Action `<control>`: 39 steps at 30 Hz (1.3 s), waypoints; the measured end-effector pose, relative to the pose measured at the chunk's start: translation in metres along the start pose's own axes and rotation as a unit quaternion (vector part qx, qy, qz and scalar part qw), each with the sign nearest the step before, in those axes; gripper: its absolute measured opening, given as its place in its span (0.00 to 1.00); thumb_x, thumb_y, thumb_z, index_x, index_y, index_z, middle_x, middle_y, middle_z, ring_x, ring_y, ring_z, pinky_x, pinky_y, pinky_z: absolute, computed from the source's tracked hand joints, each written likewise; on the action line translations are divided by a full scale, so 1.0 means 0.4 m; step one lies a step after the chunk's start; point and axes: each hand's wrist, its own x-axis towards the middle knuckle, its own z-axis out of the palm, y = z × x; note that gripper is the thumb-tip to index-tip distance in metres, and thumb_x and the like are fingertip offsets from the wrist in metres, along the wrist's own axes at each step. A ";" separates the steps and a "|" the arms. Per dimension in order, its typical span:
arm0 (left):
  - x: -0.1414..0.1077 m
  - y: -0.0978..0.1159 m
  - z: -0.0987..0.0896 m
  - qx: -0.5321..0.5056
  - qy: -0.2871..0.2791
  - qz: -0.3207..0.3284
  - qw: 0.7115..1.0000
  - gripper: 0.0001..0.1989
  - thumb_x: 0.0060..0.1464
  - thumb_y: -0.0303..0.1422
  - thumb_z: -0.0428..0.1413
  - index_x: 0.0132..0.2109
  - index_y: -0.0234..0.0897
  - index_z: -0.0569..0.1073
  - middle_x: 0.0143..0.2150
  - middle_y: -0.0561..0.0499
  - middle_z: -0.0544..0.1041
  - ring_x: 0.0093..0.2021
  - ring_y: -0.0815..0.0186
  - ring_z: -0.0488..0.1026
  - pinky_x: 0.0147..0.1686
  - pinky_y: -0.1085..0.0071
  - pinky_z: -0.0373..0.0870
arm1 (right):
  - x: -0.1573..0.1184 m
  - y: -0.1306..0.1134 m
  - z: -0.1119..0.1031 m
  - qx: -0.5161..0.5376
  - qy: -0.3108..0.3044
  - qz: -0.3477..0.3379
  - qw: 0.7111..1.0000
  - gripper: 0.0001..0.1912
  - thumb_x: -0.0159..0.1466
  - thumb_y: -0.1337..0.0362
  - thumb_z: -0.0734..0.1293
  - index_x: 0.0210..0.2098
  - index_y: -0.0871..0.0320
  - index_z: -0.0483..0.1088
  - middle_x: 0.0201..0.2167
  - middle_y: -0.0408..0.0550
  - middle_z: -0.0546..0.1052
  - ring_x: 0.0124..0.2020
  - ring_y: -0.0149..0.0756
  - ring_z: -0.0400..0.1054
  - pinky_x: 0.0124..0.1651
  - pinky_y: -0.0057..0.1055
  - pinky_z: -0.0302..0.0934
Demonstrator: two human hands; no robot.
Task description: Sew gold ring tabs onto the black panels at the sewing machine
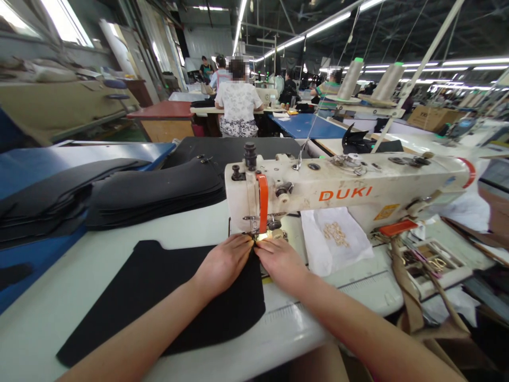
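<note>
A black fabric panel (159, 286) lies on the pale sewing table, its right part reaching under the head of a sewing machine (358, 185). My left hand (227, 261) rests over that panel, fingers pressed together and gripping it near the presser foot. From the other side my right hand (281, 261) comes up to the same spot, fingertips pinched together at the panel's edge. Whatever the right fingertips hold is too small and hidden to tell. The needle area, lit by a small lamp, is mostly covered by both hands.
Stacks of black panels (155, 193) lie to the left. Right of the needle, small gold-coloured pieces (336, 234) sit on a white cloth (318, 254). A tray (433, 262) with scissors and brown straps (403, 292) is at the right. Co-workers (238, 103) sit farther back.
</note>
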 end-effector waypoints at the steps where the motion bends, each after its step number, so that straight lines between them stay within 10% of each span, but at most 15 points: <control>1: 0.001 0.001 -0.001 0.006 -0.001 0.001 1.000 0.14 0.62 0.27 0.45 0.46 0.31 0.74 0.43 0.41 0.78 0.46 0.59 0.75 0.48 0.59 0.74 | -0.003 -0.001 -0.002 0.001 0.009 0.001 1.000 0.05 0.64 0.71 0.63 0.38 0.61 0.71 0.39 0.52 0.75 0.42 0.40 0.67 0.49 0.36 0.60; 39: 0.010 -0.011 -0.005 0.049 -0.008 0.022 0.999 0.18 0.63 0.30 0.41 0.41 0.30 0.75 0.41 0.41 0.79 0.45 0.60 0.76 0.48 0.64 0.74 | 0.001 0.006 -0.019 0.044 -0.009 -0.048 0.998 0.08 0.66 0.71 0.60 0.37 0.61 0.71 0.41 0.48 0.76 0.45 0.35 0.68 0.55 0.30 0.59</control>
